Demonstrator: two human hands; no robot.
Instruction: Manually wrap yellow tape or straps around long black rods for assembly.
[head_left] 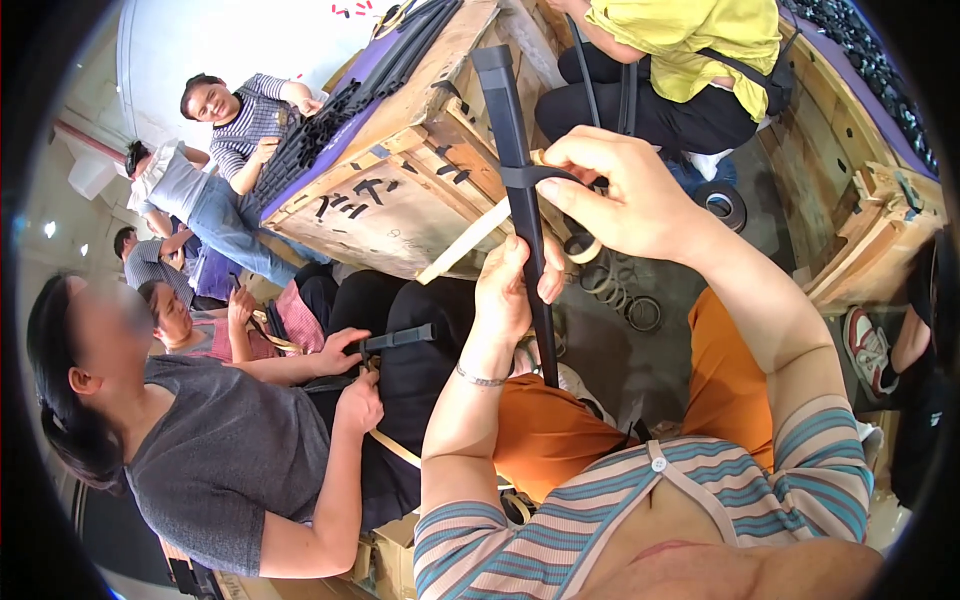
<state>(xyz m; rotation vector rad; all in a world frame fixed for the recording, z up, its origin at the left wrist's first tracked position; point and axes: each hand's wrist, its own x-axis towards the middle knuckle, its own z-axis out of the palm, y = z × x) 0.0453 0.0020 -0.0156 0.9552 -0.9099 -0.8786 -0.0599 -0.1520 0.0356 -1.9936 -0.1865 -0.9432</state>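
Bar (525, 215), black, long and narrow, stands tilted in front of the person's torso, between both hands. The upper section is flat-faced and ends in a blunt, squared tip; the lower section narrows downward beside the orange fabric trousers (560, 430).

Left hand (515, 285): grasping the bar near its middle, thumb on one side, fingers on the other. Right hand (625, 195): thumb and index finger pinching a dark, flat band (540, 176) that crosses the bar's face. The band's material cannot be told.

A pale, flat, straight-edged strip (462, 243) slants down and left from the bar. Thin ring-shaped tan rolls (642, 314) and a thicker dark roll (720, 207) lie on the smooth grey floor (665, 365).

Ahead: crate (390, 235) of rough, grained boards, topped by a purple sheet (335, 148) and slender black tubes (412, 48). At left: a co-worker (230, 430) in a soft grey shirt holds a shorter black piece (400, 338).
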